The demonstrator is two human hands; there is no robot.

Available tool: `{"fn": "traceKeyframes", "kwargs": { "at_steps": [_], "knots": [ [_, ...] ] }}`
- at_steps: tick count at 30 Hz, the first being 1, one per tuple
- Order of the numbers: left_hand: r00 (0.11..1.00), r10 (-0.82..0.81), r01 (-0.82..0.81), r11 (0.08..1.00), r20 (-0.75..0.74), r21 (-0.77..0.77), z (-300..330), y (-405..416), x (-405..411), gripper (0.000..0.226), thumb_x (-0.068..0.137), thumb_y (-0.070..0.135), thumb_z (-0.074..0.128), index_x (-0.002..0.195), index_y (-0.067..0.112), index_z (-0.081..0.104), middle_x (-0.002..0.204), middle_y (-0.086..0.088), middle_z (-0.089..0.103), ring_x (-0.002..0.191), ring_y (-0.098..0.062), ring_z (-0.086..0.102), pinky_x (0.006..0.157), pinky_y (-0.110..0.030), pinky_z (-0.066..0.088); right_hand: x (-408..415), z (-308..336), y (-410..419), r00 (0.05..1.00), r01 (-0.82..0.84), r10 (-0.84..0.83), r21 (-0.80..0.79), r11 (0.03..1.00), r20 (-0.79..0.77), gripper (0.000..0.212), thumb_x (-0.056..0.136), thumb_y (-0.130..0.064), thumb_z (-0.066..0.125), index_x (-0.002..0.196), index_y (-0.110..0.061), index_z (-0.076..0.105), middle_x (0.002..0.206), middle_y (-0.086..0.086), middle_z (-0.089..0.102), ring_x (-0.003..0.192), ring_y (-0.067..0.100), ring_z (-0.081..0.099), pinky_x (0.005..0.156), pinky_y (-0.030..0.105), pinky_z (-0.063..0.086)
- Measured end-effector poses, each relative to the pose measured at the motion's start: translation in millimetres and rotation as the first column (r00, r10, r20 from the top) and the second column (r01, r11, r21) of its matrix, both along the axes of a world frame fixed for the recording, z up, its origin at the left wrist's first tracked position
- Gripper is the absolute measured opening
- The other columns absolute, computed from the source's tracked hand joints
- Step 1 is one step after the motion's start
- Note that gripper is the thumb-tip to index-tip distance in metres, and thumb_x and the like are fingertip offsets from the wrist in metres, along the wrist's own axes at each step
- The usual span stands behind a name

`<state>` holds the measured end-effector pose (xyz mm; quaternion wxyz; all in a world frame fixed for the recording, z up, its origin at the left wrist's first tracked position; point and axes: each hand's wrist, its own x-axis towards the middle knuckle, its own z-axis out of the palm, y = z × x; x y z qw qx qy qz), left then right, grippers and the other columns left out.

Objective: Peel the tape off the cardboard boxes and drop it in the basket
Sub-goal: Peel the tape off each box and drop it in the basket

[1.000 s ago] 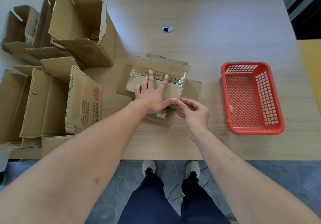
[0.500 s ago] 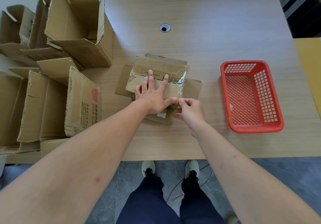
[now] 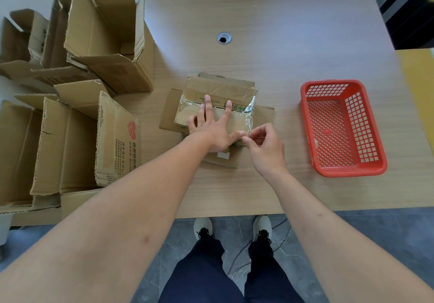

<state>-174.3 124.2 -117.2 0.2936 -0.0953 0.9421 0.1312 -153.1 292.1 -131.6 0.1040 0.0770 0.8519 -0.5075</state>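
My left hand (image 3: 215, 128) lies flat on the flattened cardboard box (image 3: 218, 114), fingers straight and spread, pressing it to the desk (image 3: 270, 32). My right hand (image 3: 264, 147) sits just beside the left thumb at the box's near right corner, fingers curled, thumb and forefinger pinching the edge of the clear tape (image 3: 247, 114). The tape is glossy and wrinkled, wrapped across the box's middle and down its right edge, and not yet off. The box is brown corrugated board with green print and a small white label near its front edge; it lies at the desk's centre, on top of another flat piece of cardboard.

To the right, well apart from the box, I see the red plastic basket (image 3: 342, 86), rectangular with lattice walls and floor; 1 small pale scrap lies by its left wall.

On the left sit several open brown cartons (image 3: 105, 44), their flaps ragged, 1 printed in red. The desk is pale wood grain with a round metal cable hole (image 3: 224, 37).
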Motion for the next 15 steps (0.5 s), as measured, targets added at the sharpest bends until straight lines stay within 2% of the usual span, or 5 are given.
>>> {"fn": "traceKeyframes", "kwargs": {
  "at_steps": [5,8,11,13,15],
  "knots": [
    [0.999,-0.002,0.002,1.0,0.036,0.027,3,-1,-3,0.093,0.084,0.088,0.033,0.151,0.054,-0.022,0.156,-0.011,-0.045,0.152,-0.031,-0.025,0.117,-0.054,-0.006,-1,-5,2,0.996,-0.067,0.071,0.057,0.996,-0.061,0.025,0.084,-0.01,0.078,0.092,-0.019,0.057,0.085,-0.006,0.066,0.081,0.01,0.062,0.072,0.019,0.047],
    [0.998,-0.004,0.001,0.999,0.064,0.036,6,-1,-6,0.09,0.088,0.083,0.035,0.151,0.054,-0.022,0.156,-0.011,-0.046,0.152,-0.032,-0.026,0.117,-0.054,-0.006,-3,-8,3,0.99,-0.093,0.1,0.07,0.993,-0.101,0.029,0.083,-0.005,0.076,0.096,-0.016,0.053,0.08,-0.005,0.064,0.075,0.008,0.058,0.065,0.012,0.041],
    [0.999,-0.01,0.009,1.0,0.049,0.03,6,-2,-5,0.088,0.089,0.082,0.034,0.152,0.054,-0.022,0.157,-0.011,-0.045,0.153,-0.032,-0.024,0.117,-0.054,-0.005,-5,-9,4,0.985,-0.123,0.129,0.062,0.991,-0.111,0.037,0.083,0.001,0.073,0.098,-0.019,0.046,0.078,-0.003,0.062,0.07,0.005,0.055,0.064,0.011,0.04],
    [0.999,-0.016,0.016,1.0,0.031,0.018,4,-2,-3,0.087,0.09,0.082,0.033,0.151,0.054,-0.022,0.157,-0.012,-0.044,0.153,-0.032,-0.023,0.117,-0.055,-0.004,-7,-9,4,0.988,-0.133,0.138,0.063,0.989,-0.073,0.037,0.083,0.001,0.073,0.097,-0.019,0.045,0.077,-0.004,0.06,0.067,0.005,0.052,0.066,0.02,0.045],
    [1.0,-0.022,0.022,1.0,0.016,0.01,1,-2,-1,0.087,0.089,0.083,0.031,0.151,0.054,-0.023,0.157,-0.012,-0.044,0.153,-0.033,-0.023,0.117,-0.055,-0.004,-11,-6,6,0.99,-0.136,0.136,0.021,0.99,0.032,0.034,0.085,0.0,0.074,0.097,-0.018,0.046,0.078,-0.001,0.057,0.069,0.013,0.056,0.068,0.032,0.053]
  ]
}}
